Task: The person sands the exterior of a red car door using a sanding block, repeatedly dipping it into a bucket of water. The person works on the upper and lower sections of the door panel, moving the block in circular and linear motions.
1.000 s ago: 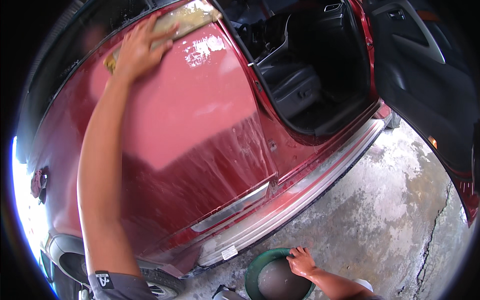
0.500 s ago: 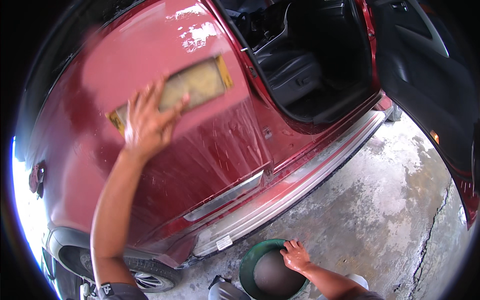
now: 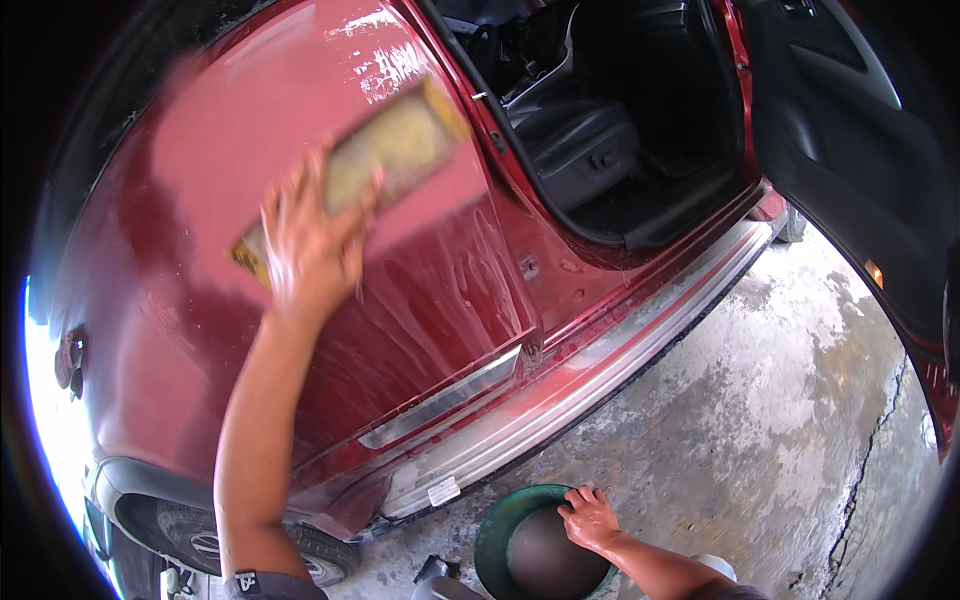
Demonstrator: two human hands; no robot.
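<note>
My left hand (image 3: 315, 240) grips a long, dull yellow sanding block (image 3: 390, 140), blurred by motion and lying slantwise on the red rear door (image 3: 210, 140). The door has a pale, dull patch, with white wet streaks near its top and darker, wet red paint below. At the bottom, my right hand (image 3: 585, 515) has its fingers curled over the rim of a green basin (image 3: 492, 540) holding murky grey-brown water.
An open car door (image 3: 850, 200) hangs at the right, beside a dark seat (image 3: 565, 150). A running board (image 3: 600, 380) runs along the car's lower side. The rear wheel (image 3: 320, 555) is at bottom left. Cracked concrete (image 3: 760, 420) lies below.
My left hand has brought the block down from the top of the panel to its middle, then shifted slightly right. My right hand stays on the basin rim as the view shifts a little.
</note>
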